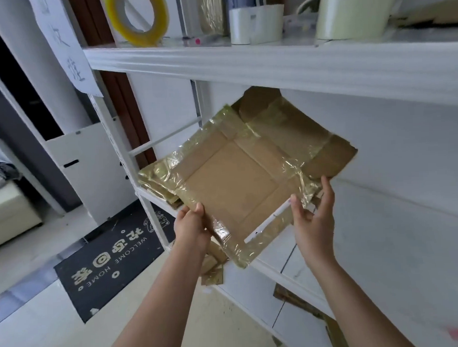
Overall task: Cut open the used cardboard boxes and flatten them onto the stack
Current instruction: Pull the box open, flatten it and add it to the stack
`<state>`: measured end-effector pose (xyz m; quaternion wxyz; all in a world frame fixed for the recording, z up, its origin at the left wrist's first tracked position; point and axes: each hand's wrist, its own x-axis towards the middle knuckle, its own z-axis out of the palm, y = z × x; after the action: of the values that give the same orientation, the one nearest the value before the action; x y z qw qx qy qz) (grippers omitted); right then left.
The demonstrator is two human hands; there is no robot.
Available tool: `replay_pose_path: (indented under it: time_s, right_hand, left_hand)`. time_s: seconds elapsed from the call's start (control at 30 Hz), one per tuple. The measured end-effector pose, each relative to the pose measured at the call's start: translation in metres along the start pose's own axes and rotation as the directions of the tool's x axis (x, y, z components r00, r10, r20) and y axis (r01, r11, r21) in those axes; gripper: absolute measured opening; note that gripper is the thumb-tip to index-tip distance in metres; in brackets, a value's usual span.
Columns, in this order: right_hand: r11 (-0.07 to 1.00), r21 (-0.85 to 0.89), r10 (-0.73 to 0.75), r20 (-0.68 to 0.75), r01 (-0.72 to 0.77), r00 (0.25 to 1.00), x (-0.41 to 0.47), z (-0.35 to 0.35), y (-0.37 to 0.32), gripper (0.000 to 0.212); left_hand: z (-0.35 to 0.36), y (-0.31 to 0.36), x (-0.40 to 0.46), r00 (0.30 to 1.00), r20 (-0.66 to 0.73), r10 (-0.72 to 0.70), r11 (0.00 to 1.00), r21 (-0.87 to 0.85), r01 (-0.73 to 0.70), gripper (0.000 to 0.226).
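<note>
Both hands at the white shelf: left hand pinches the near-left edge of a flattened, tape-covered box; right hand, fingers loosely spread, steadies its right edge. Box hangs tilted just above the shelf, over more flattened cardboard. Best approach, prob.: keep it level, slide in sq. w/ pile.

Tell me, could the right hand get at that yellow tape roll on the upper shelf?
Probably yes: the right hand only touches the flattened box, and the yellow tape roll stands unblocked at the upper shelf edge.
</note>
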<state>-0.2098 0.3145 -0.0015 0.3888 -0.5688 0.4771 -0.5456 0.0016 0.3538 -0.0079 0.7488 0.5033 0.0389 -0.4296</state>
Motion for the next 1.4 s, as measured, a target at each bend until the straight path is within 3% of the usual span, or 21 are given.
replay_pose_path:
  time_s: [0.17,0.33,0.47,0.6,0.8,0.93,1.1,1.17,1.23,1.33,1.4]
  right_hand:
    - [0.996,-0.005,-0.08,0.301,0.085,0.95,-0.003,0.123,-0.025,0.095]
    - [0.993,-0.102,-0.022,0.319,0.057,0.947,-0.008,0.257,-0.034,0.076]
    - [0.981,-0.163,-0.044,0.336,0.104,0.941,0.007,0.327,-0.034,0.076]
    - [0.955,-0.274,-0.009,0.344,0.11,0.939,0.028,0.369,-0.025,0.076]
    - [0.859,-0.509,0.106,0.28,0.053,0.954,0.074,0.401,-0.004,0.056]
    - [0.758,-0.65,0.181,0.278,0.046,0.943,0.098,0.42,0.005,0.043]
    - [0.599,-0.801,0.342,0.282,0.024,0.896,0.119,0.443,0.011,0.028]
    - [0.543,-0.84,0.398,0.264,0.007,0.878,0.128,0.454,0.015,0.038]
    - [0.472,-0.881,0.434,0.262,0.03,0.862,0.129,0.462,0.021,0.041]
    - [0.364,-0.922,0.455,0.3,0.133,0.838,0.128,0.473,0.031,0.04]
    - [0.284,-0.942,0.441,0.292,0.176,0.849,0.13,0.478,0.038,0.04]
  left_hand:
    - [-0.035,0.08,0.067,1.0,-0.008,-0.006,0.995,-0.104,0.006,0.036]
    - [-0.093,0.165,0.147,0.998,-0.064,0.016,0.996,0.084,-0.01,0.028]
    - [-0.123,0.216,0.199,0.993,-0.119,0.017,0.981,0.193,0.007,0.037]
    - [-0.123,0.229,0.244,0.984,-0.155,0.091,0.945,0.326,-0.037,0.054]
    - [-0.098,0.22,0.293,0.983,-0.117,0.139,0.916,0.393,-0.083,0.059]
    - [-0.078,0.22,0.325,0.984,-0.102,0.146,0.887,0.455,-0.085,0.059]
    - [-0.062,0.219,0.363,0.981,-0.093,0.168,0.779,0.623,-0.074,0.058]
    - [-0.059,0.217,0.378,0.984,-0.055,0.171,0.687,0.722,-0.079,0.053]
    - [-0.06,0.214,0.388,0.986,0.0,0.168,0.492,0.866,-0.084,0.056]
    - [-0.062,0.208,0.4,0.971,0.078,0.226,0.033,0.996,-0.087,0.093]
    - [-0.063,0.203,0.408,0.89,0.303,0.34,-0.283,0.936,-0.21,0.107]
